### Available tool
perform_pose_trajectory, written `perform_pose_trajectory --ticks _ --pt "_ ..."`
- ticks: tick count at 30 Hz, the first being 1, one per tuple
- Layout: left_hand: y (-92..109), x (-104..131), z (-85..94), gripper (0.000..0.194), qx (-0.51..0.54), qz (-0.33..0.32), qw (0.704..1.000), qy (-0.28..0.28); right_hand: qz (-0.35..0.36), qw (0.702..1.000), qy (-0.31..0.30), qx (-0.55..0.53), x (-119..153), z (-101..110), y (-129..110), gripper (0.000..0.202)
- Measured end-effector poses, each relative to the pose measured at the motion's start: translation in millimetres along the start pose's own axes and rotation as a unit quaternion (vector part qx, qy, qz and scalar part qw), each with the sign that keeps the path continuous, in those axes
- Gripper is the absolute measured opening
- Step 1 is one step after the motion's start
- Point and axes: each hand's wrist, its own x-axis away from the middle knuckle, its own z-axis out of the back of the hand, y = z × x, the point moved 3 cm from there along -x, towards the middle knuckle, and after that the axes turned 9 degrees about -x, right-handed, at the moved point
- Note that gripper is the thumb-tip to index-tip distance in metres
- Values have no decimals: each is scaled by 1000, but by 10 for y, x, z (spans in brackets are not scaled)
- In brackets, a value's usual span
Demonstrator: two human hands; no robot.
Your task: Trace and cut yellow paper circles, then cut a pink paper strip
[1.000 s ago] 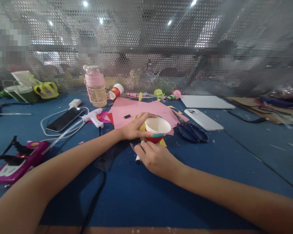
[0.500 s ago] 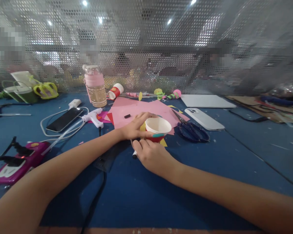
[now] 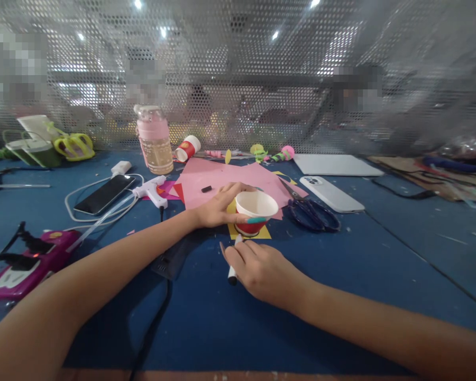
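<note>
A red and white paper cup [image 3: 257, 203] stands upright on a yellow paper piece [image 3: 265, 233], with a dark curved line beside its base. My left hand [image 3: 225, 205] grips the cup from the left, its thumb across the front and its other fingers partly hidden behind. Nearer the front, my right hand [image 3: 257, 264] is closed round a white marker [image 3: 232, 272] with a black end. The marker's upper end lies close to the yellow paper. Under and behind the cup spread pink paper sheets [image 3: 230, 177], with a small black cap [image 3: 207, 189] on them.
Dark blue scissors [image 3: 315, 214] and a white phone [image 3: 333, 194] lie to the right. On the left are a glue gun [image 3: 153, 191], a black phone [image 3: 105, 194] with cable and a magenta power strip [image 3: 35, 264]. A pink bottle [image 3: 154, 140] stands behind.
My right hand has moved toward the front and slightly right with the marker, away from the cup. More of the yellow paper and the dark line shows. My left hand stays at the cup.
</note>
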Motion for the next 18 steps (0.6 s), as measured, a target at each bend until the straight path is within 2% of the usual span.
perform_pose_trajectory --ticks 7,12,14,18 --pt "8 16 10 63 9 10 1000 -4 23 998 9 -54 141 44 74 25" --pt "-5 17 10 64 12 -7 1000 -4 19 996 28 -77 230 80 176 29" --pt "-11 15 5 64 17 -9 1000 -4 28 994 58 -90 264 135 237 27" --pt "-38 15 -8 63 38 -1 999 8 61 978 167 -106 336 297 376 24"
